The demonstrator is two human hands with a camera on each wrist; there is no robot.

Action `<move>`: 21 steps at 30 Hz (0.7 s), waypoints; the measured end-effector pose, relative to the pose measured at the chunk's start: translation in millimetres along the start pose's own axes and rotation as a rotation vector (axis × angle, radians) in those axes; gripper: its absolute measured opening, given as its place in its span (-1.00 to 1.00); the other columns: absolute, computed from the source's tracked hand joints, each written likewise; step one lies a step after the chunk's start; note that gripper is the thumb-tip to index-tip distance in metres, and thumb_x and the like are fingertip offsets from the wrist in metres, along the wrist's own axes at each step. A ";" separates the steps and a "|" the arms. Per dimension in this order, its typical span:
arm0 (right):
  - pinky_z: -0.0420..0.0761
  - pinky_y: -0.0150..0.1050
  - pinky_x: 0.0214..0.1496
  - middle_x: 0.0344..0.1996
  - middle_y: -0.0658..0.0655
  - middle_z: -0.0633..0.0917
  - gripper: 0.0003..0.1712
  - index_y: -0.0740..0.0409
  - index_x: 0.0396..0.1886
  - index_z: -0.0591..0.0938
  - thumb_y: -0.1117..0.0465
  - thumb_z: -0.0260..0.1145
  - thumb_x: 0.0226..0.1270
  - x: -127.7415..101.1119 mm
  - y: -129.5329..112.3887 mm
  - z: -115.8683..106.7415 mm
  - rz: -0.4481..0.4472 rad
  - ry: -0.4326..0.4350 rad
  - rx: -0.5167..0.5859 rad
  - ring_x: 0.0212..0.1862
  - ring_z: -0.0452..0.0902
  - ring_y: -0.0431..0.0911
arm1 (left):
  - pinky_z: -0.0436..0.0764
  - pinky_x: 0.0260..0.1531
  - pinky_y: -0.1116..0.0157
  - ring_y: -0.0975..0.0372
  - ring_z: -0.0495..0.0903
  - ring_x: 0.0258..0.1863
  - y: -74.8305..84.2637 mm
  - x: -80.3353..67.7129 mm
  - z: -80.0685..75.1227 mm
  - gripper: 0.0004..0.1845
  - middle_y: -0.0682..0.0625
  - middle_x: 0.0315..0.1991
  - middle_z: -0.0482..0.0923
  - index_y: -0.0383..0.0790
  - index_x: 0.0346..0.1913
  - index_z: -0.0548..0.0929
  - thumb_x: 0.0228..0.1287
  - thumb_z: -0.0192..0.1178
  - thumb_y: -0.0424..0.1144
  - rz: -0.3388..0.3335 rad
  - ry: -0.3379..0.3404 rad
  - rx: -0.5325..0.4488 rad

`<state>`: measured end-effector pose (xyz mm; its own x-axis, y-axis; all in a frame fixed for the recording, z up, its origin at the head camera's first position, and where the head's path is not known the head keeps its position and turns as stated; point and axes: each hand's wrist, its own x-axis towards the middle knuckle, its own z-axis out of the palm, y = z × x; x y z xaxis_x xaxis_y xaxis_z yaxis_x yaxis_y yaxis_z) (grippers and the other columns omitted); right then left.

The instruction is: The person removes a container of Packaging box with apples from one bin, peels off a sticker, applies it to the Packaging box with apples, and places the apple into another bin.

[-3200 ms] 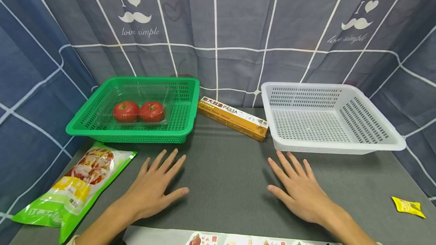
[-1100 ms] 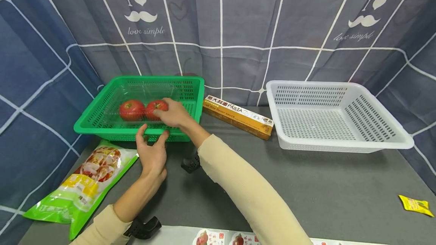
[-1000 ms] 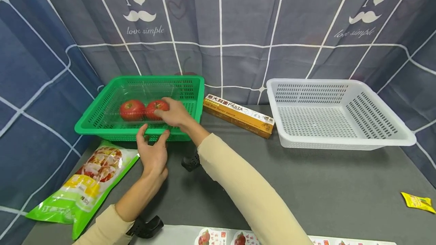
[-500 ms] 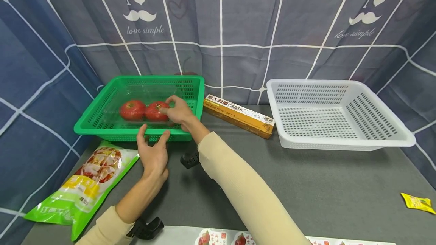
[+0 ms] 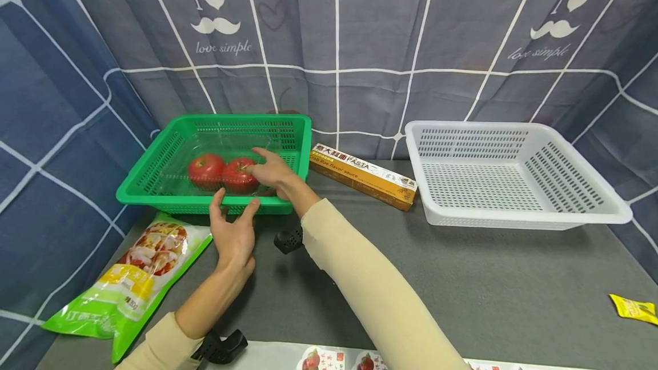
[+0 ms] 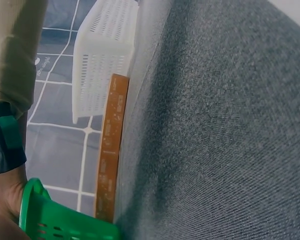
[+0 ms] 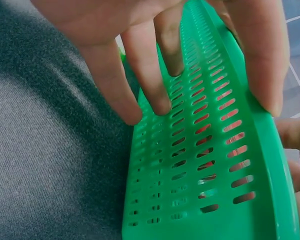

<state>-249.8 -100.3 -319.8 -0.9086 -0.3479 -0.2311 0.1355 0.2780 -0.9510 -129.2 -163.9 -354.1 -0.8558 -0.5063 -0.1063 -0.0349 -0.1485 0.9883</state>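
Note:
Two red apples (image 5: 206,171) sit in a clear plastic box (image 5: 177,181) inside the green basket (image 5: 139,192). My right hand (image 5: 275,173) reaches over the basket's front right and grips the box's right end, thumb beside the right-hand apple, index finger stretched out over the lid. Its lower fingers are hidden. At the basket's front wall is my left hand (image 5: 233,241). In the right wrist view several of its fingers (image 7: 152,95) lie fairly straight against the slotted outer wall, with another fingertip at the rim. The left wrist view shows the right hand behind the green rim.
A pasta box (image 5: 365,177) lies between the green basket and a white basket (image 5: 519,220) on the right. A green food bag (image 5: 139,278) lies at left, and a small yellow packet (image 5: 634,308) far right. Printed stickers (image 5: 329,358) line the front edge.
Both hands have left the grey tabletop for the green basket. The right index finger has since straightened away from the apple. In the last half second the apples and clear box shifted slightly toward the front.

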 end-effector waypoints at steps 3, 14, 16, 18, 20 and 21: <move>0.62 -0.08 -0.12 0.37 0.08 0.39 -0.41 -0.21 0.43 0.39 0.19 0.24 0.46 -0.7 0.6 -0.4 -0.013 0.007 0.052 0.25 0.43 0.05 | 0.39 0.22 0.15 0.00 0.35 0.19 -0.1 0.2 0.5 -0.19 -0.13 0.50 -0.18 0.03 0.55 0.04 0.37 0.26 -0.18 -0.001 0.000 -0.005; 0.65 -0.08 -0.58 -0.20 0.15 0.54 -0.59 -0.03 0.20 0.55 0.35 0.22 0.41 -7.8 0.6 -3.7 -0.125 0.086 0.203 -0.68 0.30 -0.12 | 0.37 0.22 0.15 0.00 0.26 0.29 -1.7 0.3 0.5 -0.18 -0.12 0.50 -0.18 0.06 0.55 0.04 0.37 0.27 -0.17 -0.001 -0.002 -0.001; 0.68 -0.01 -0.52 -0.17 0.17 0.54 -0.59 -0.03 0.18 0.56 0.37 0.23 0.40 -9.9 -0.6 -5.6 -0.144 0.106 0.234 -0.73 0.27 -0.14 | 0.36 0.24 0.14 -0.01 0.25 0.30 -2.1 0.7 1.0 -0.17 -0.13 0.50 -0.18 0.07 0.55 0.03 0.36 0.27 -0.16 0.001 -0.006 -0.005; 0.69 0.04 -0.47 -0.04 0.18 0.53 -0.58 -0.04 0.18 0.56 0.38 0.23 0.39 -11.9 -2.5 -7.7 -0.155 0.120 0.270 -0.73 0.29 -0.12 | 0.36 0.25 0.13 -0.02 0.24 0.32 -2.4 1.2 1.2 -0.16 -0.13 0.50 -0.17 0.07 0.56 0.03 0.35 0.28 -0.15 0.005 -0.004 -0.005; 0.70 0.06 -0.44 0.15 0.19 0.46 -0.56 -0.03 0.20 0.55 0.39 0.23 0.38 -14.4 -5.3 -10.2 -0.162 0.134 0.314 -0.69 0.40 -0.04 | 0.35 0.26 0.13 -0.03 0.23 0.34 -2.4 1.4 0.9 -0.15 -0.13 0.50 -0.17 0.08 0.56 0.03 0.35 0.29 -0.14 0.007 -0.001 -0.004; 0.70 0.06 -0.43 0.23 0.20 0.42 -0.54 -0.03 0.21 0.55 0.39 0.23 0.37 -15.9 -7.0 -11.8 -0.168 0.141 0.336 -0.65 0.48 0.02 | 0.34 0.27 0.13 -0.03 0.22 0.34 -2.4 1.4 0.5 -0.15 -0.13 0.50 -0.17 0.08 0.56 0.03 0.34 0.29 -0.13 0.006 0.001 -0.002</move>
<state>-240.9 -86.1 -307.1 -0.9712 -0.2311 -0.0585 0.0810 -0.0892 -0.9927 -130.6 -163.9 -356.5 -0.8556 -0.5078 -0.1003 -0.0288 -0.1469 0.9887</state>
